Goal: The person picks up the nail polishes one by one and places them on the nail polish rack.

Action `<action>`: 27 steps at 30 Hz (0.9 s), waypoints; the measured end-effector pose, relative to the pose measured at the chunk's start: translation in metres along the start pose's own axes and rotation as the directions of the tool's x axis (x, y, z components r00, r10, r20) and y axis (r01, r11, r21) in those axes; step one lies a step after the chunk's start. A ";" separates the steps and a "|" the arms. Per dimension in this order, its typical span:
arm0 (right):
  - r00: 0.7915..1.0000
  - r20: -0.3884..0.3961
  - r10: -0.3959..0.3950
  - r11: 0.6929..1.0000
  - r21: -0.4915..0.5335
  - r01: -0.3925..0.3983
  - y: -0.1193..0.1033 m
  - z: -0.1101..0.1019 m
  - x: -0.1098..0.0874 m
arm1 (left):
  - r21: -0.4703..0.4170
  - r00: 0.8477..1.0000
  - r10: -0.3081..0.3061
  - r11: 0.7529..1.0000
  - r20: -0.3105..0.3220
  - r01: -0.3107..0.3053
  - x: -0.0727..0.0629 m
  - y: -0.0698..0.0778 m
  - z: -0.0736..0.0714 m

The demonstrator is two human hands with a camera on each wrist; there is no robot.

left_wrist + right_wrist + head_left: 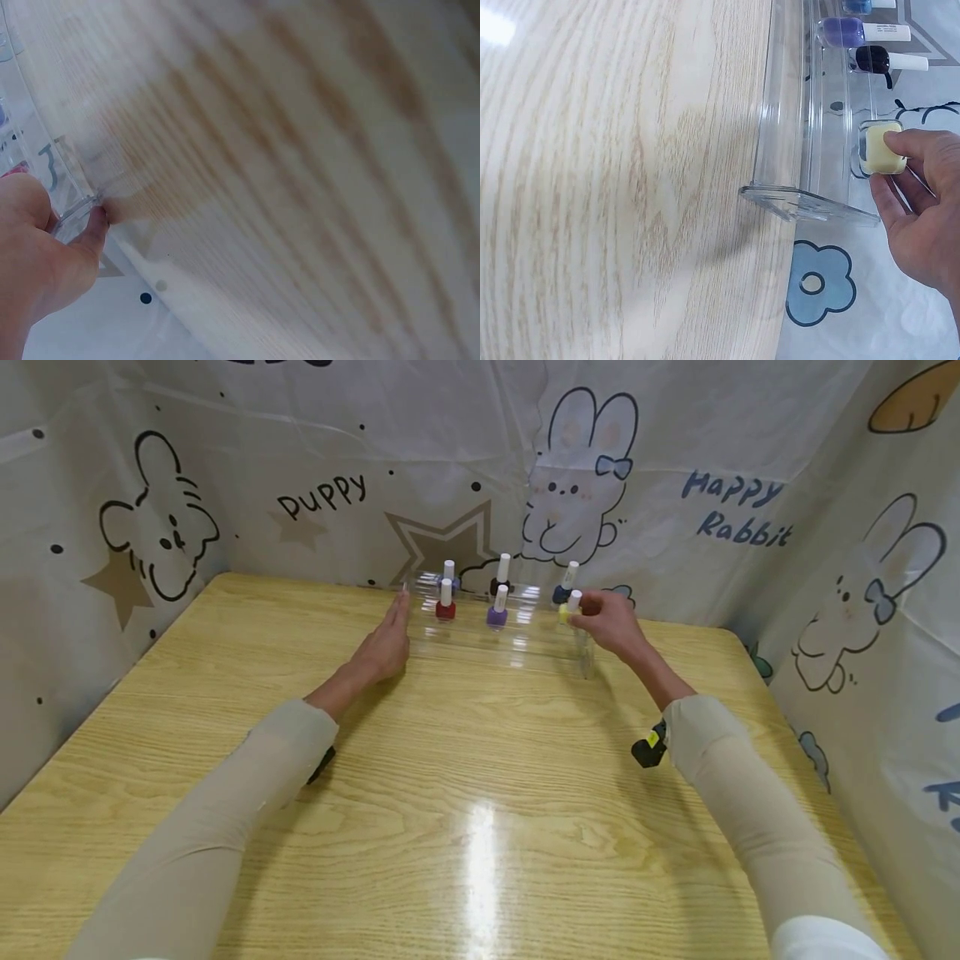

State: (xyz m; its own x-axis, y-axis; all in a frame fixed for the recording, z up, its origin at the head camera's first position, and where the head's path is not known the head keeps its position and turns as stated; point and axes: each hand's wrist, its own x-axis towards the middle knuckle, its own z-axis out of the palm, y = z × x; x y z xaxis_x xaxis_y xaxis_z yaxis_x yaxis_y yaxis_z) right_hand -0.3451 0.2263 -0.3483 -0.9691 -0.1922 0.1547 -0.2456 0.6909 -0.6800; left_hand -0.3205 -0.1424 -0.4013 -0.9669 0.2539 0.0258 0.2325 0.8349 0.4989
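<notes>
A clear acrylic tiered rack (480,652) stands at the back of the table with nail polish bottles in two rows. My right hand (611,622) pinches the yellow nail polish bottle (883,148) between thumb and fingers at the rack's right end. At the left end, my left hand (384,643) holds the rack's end panel (79,208), thumb on one side and a finger on the other. The red bottle (446,611) and purple bottle (497,616) stand in the front row. Behind them are a light blue bottle (453,583), a black bottle (495,586) and a dark blue bottle (560,594).
The wood-grain table (465,760) stretches out in front of the rack. A printed cloth (322,427) with cartoon animals hangs close behind the rack and along both sides. Below the right sleeve, a black wrist device (648,749) shows.
</notes>
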 end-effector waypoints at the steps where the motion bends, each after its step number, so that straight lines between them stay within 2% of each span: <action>1: 1.000 0.003 0.004 1.000 0.005 -0.004 0.000 0.000 0.000 | -0.002 1.000 0.000 1.000 -0.001 0.000 0.000 0.000 0.000; 9: 1.000 0.019 -0.009 1.000 0.008 0.009 0.003 0.005 0.005 | -0.016 1.000 -0.001 1.000 0.003 0.001 0.000 -0.001 0.000; 27: 1.000 0.028 0.002 0.997 -0.081 0.000 0.006 0.012 0.009 | -0.006 1.000 0.002 1.000 0.010 -0.002 -0.002 0.001 -0.002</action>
State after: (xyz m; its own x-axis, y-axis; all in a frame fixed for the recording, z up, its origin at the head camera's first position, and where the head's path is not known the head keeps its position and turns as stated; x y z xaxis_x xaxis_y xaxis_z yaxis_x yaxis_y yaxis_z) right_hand -0.3548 0.2203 -0.3590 -0.9686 -0.2098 0.1333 -0.2467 0.7450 -0.6198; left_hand -0.3183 -0.1426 -0.3991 -0.9653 0.2603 0.0185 0.2338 0.8312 0.5044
